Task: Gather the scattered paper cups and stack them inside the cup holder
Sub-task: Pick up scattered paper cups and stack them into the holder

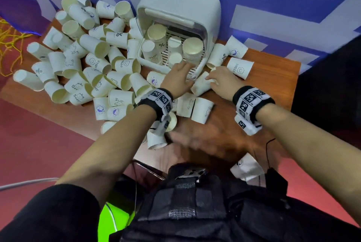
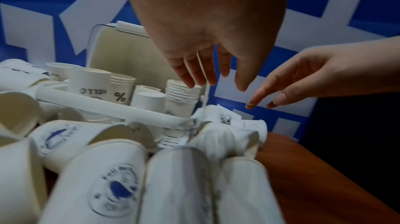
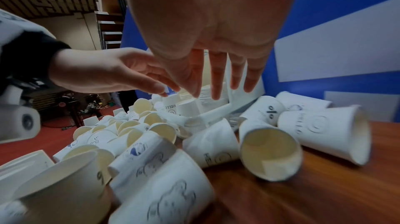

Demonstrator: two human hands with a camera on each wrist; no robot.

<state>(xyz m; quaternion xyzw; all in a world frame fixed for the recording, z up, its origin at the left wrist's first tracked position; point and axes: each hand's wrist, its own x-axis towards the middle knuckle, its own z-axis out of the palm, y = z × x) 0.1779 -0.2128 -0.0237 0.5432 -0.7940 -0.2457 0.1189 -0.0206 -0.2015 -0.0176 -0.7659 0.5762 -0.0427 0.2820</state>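
The white cup holder (image 1: 149,63) stands at the back of the wooden table (image 1: 269,79) with its lid raised. Several stacks of upside-down paper cups stand in it; the tallest stack (image 1: 192,49) is at its front right. My left hand (image 1: 183,67) reaches over the holder's front rim with straight, spread fingers just above that stack (image 2: 184,94) and holds nothing. My right hand (image 1: 212,79) hovers beside it, fingers also straight and empty, over a cup lying on its side (image 1: 201,85). Many loose cups (image 1: 88,61) lie scattered left of the holder.
More cups (image 1: 240,67) lie right of the holder, and others (image 1: 201,110) between my wrists. One cup (image 1: 246,169) sits past the table's near edge. A blue-and-white wall (image 1: 273,7) is close behind the holder. Bare wood (image 1: 224,136) shows at the front right.
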